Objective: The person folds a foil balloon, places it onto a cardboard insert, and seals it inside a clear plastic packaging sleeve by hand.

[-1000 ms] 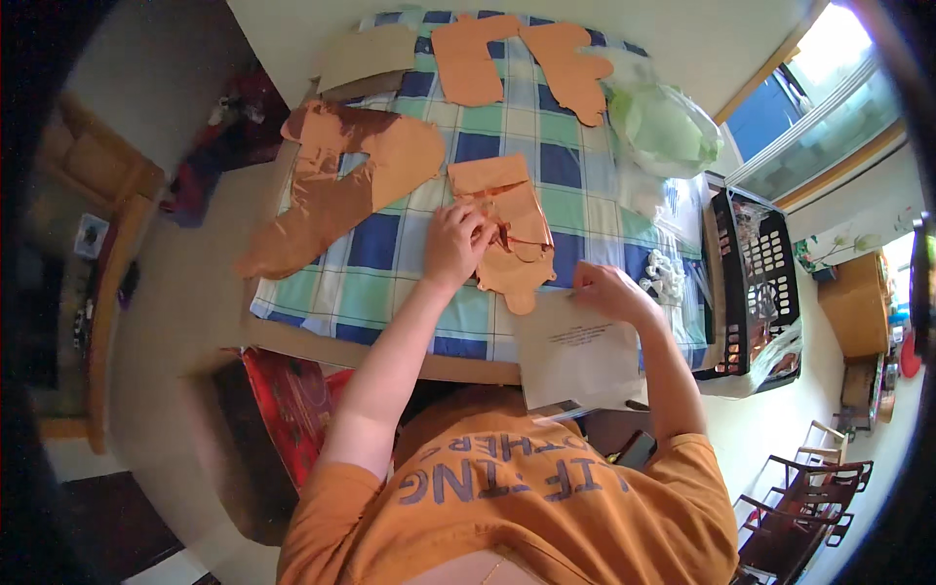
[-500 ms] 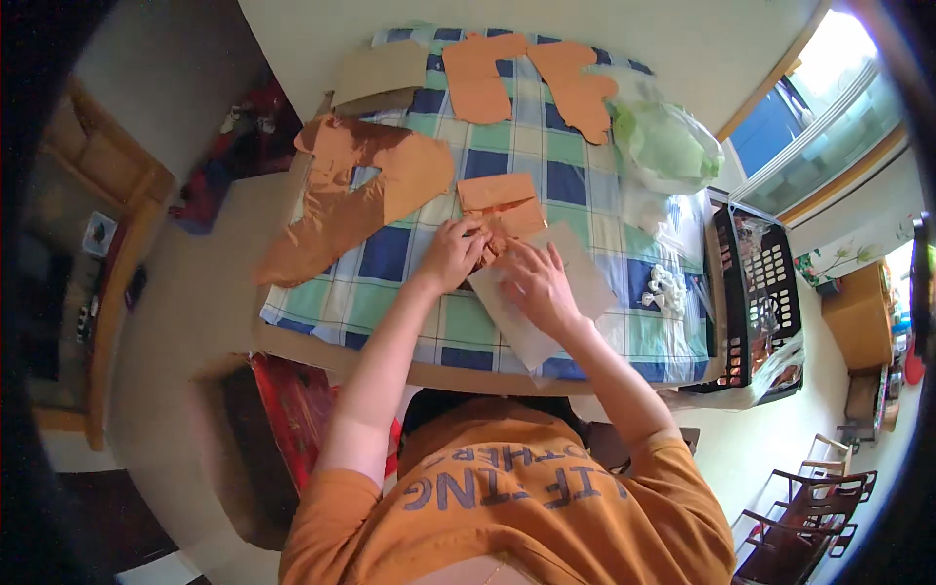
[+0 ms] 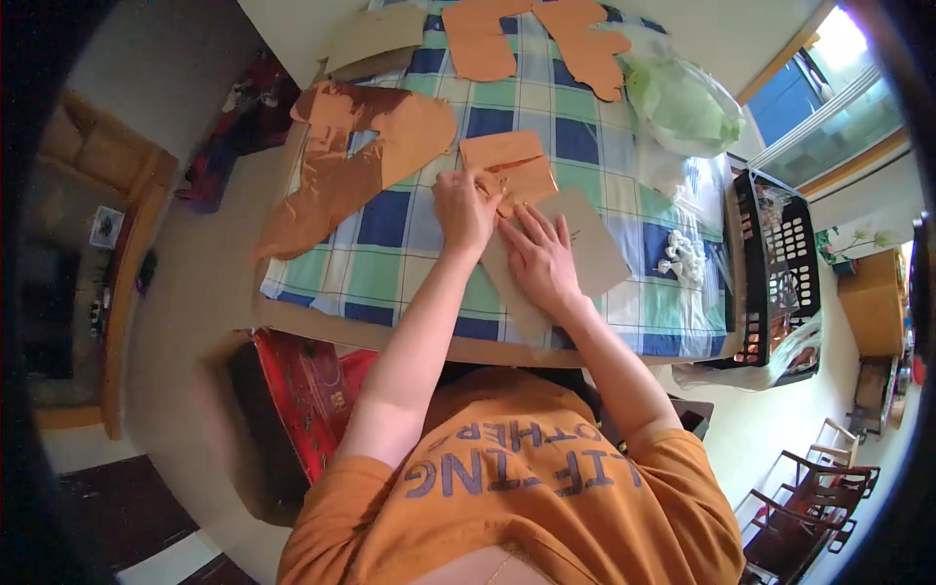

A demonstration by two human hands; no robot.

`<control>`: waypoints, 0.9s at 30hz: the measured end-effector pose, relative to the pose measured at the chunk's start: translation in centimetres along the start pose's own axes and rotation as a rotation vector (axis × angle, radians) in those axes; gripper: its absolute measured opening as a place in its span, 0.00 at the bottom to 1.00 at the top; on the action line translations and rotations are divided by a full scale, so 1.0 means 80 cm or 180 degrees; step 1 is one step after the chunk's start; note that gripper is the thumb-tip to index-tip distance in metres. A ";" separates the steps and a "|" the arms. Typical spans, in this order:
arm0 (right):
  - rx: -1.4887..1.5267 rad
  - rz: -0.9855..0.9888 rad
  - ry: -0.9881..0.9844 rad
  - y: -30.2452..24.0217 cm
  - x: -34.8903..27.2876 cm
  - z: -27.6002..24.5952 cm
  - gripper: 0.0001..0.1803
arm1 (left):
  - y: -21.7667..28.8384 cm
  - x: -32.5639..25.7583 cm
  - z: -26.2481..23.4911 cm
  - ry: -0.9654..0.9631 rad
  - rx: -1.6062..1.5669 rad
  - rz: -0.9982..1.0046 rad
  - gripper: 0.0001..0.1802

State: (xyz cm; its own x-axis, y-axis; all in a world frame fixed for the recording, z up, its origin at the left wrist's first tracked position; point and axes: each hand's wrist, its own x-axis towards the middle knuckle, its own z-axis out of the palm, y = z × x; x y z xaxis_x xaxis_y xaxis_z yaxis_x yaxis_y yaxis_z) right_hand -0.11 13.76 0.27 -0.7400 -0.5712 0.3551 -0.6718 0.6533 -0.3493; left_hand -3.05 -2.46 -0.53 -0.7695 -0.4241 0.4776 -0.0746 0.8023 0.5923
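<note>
My left hand (image 3: 466, 213) is closed, with its fingertips pinching the near edge of a small shiny orange foil sheet (image 3: 517, 168). Creases run across the foil, and a slit or fold crosses its upper part. My right hand (image 3: 539, 255) lies with fingers stretched out on a grey cardboard piece (image 3: 597, 239), its fingertips at the foil's near edge. Part of the cardboard is hidden under my right hand and wrist. To the left, a large wrinkled copper-coloured foil shape (image 3: 336, 185) with a small hole lies spread on the checked tablecloth (image 3: 395, 249).
Orange cut-out shapes (image 3: 480, 44) and a beige cardboard sheet (image 3: 375, 41) lie at the far side. Right of them sits a green-white plastic bag (image 3: 682, 107). A white crumpled bundle (image 3: 682, 258) lies near a black basket (image 3: 775, 278). A red box (image 3: 312, 395) stands below the table's left front.
The view has shifted, so the table sits higher in the picture. My right hand has flattened onto the cardboard, while my left hand has turned and pinches the foil's edge.
</note>
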 end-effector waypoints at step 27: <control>0.0821 0.0490 0.0522 0.010 -0.007 0.019 0.23 | -0.005 0.041 -0.011 -0.1779 0.0172 -0.1060 0.19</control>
State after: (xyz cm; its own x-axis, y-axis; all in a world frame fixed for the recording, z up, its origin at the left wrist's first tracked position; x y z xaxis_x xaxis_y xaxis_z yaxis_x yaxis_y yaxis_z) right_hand -0.28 13.89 -1.53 -0.8324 -0.3743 0.4087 -0.5542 0.5664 -0.6099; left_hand -4.99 -4.49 1.36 -0.9125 -0.3829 -0.1439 -0.3865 0.6919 0.6098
